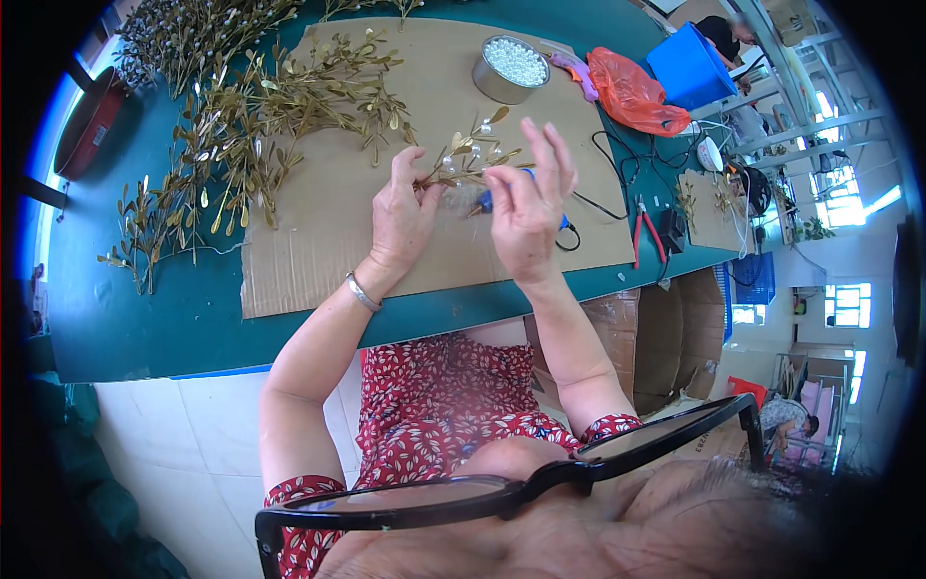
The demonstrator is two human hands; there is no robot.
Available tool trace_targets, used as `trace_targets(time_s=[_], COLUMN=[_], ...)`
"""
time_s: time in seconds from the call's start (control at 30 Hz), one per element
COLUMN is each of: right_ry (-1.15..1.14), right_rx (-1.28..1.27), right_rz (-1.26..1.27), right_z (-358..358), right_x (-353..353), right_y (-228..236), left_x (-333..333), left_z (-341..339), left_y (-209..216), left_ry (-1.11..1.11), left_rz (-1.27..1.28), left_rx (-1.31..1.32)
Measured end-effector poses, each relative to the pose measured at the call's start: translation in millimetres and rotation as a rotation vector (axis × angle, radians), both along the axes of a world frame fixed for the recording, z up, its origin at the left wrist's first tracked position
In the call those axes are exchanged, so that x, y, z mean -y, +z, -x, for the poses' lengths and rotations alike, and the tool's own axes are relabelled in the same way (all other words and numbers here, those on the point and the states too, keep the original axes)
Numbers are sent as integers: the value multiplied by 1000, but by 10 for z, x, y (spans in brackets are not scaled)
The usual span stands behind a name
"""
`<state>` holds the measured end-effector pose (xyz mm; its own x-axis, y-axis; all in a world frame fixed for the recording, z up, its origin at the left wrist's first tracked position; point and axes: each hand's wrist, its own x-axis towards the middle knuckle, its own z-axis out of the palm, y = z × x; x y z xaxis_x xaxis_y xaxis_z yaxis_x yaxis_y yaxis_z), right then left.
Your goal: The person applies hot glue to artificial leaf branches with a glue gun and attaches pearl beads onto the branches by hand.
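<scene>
Over the cardboard sheet [323, 261], my left hand [403, 214] is closed on the stem of a gold artificial leaf spray [465, 154] dotted with white pearl beads. My right hand [531, 207] is at the spray's right side, thumb and forefinger pinched together and the other fingers raised. What sits in that pinch is too small to make out. Below and between the hands lies a blue tool [485, 201], partly hidden by my right hand. A round tin [497, 89] of white pearl beads [516, 60] stands beyond them.
Several gold leaf sprays [289, 106] are heaped at the left on the green table [125, 328]. At the right are red-handled pliers [646, 232], black cables, an orange-red plastic bag [632, 92] and a blue bin [690, 68]. An open cardboard box [666, 338] stands below the table edge.
</scene>
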<state>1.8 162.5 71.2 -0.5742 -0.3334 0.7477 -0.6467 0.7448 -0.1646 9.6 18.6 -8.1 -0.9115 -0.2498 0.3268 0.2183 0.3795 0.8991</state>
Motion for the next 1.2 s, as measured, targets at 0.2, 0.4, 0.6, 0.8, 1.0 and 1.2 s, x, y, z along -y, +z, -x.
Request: trace_targets(time_s=[0.2, 0.4, 0.6, 0.8, 1.0, 1.2], right_ry=[197, 165, -10, -82, -45, 5], right_rx=[44, 98, 44, 26, -80, -104], right_rz=[272, 110, -151, -197, -233, 172], right_z=[-212, -163, 2, 74, 120, 95], right_x=[-142, -52, 267, 355, 326, -63], right_y=[368, -25, -237, -331, -303, 267], left_x=[-2, -10, -30, -40, -48, 5], left_z=[6, 10, -11, -7, 5, -8], left_y=[-14, -25, -4, -52, -71, 59], left_ry=[-21, -34, -12, -2, 6, -65], left_rz=[25, 16, 119, 164, 226, 38], left_rx=[37, 37, -40, -64, -124, 34])
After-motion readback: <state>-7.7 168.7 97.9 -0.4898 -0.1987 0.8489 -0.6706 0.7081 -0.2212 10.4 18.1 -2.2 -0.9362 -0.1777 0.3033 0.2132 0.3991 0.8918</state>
